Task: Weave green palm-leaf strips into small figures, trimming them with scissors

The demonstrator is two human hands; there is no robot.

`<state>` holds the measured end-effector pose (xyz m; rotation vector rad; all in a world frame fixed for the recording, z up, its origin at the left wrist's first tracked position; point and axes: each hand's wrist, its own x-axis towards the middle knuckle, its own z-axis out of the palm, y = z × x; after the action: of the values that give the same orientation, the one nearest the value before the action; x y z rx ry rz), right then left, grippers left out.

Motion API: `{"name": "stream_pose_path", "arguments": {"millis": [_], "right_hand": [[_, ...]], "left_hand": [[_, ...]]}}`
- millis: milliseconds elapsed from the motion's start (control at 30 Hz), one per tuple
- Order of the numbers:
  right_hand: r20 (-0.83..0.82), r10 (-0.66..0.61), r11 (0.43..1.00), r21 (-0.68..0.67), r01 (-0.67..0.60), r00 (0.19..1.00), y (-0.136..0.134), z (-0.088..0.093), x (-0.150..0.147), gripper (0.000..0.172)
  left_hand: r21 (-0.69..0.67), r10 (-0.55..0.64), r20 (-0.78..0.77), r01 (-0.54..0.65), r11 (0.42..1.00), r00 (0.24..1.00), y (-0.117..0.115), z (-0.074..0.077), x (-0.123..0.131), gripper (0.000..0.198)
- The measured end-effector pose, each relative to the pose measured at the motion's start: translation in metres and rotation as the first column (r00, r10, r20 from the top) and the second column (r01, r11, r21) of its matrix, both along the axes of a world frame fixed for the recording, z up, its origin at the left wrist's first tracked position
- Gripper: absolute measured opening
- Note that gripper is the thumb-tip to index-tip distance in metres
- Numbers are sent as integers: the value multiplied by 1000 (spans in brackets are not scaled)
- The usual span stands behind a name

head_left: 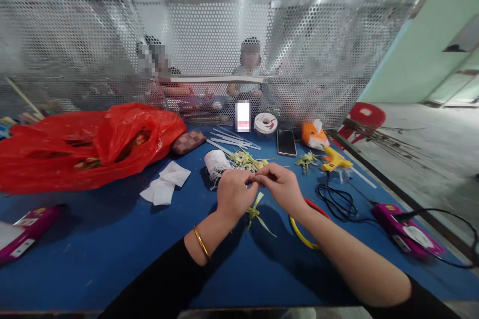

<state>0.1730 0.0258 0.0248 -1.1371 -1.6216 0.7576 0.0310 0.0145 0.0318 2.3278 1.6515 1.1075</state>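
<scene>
Head view, leaf strips (254, 213) — just below fingers (264, 178)

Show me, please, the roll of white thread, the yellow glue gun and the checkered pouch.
Roll of white thread (216, 159): head view, on its wound side.
Yellow glue gun (335, 160): head view, on its body.
Checkered pouch (189, 142): head view, on its middle.

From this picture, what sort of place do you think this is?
Probably a simple craft workshop: on the flat blue table lie a yellow plastic glue gun and a loose pile of pale green leafy strips.
</scene>
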Motion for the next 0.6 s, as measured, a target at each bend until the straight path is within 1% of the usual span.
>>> {"name": "stream_pose_path", "arguments": {"millis": [67, 167, 267, 333, 433, 533, 567, 600], "right_hand": [[12, 17, 999, -42, -16, 1000, 5, -6, -2, 12], [2, 14, 995, -97, -14, 1000, 8, -15, 3, 16], [20, -4, 992, -129, 7, 1000, 10, -21, 12, 21], [27, -9, 989, -148, 13, 1000, 13, -24, 16, 26], [-1, -14, 984, -178, 14, 1000, 20, -29, 21, 31], [-61, -49, 986, -165, 38, 997, 29, -38, 23, 22], [-62, -67, 988, -143, 57, 996, 31, -41, 25, 28], [-27, -82, 991, -112, 78, 996, 32, -43, 26, 38]], "left_hand": [[-67, 16, 32, -14, 998, 999, 2, -5, -4, 14], [-154, -12, 105, 29, 988, 994, 5, -12, -5, 16], [-193, -67, 154, 96, 976, 986, 7, -17, -3, 14], [-208, -82, 161, 114, 972, 984, 6, -17, -3, 11], [-211, -62, 103, 83, 974, 993, 3, -13, -5, 6], [-228, -74, -45, 62, 972, 996, -3, -5, -10, 6], [-257, -91, -96, 63, 964, 991, -4, -3, -12, 7], [-289, -113, -139, 69, 955, 984, -6, -1, -13, 8]]}}
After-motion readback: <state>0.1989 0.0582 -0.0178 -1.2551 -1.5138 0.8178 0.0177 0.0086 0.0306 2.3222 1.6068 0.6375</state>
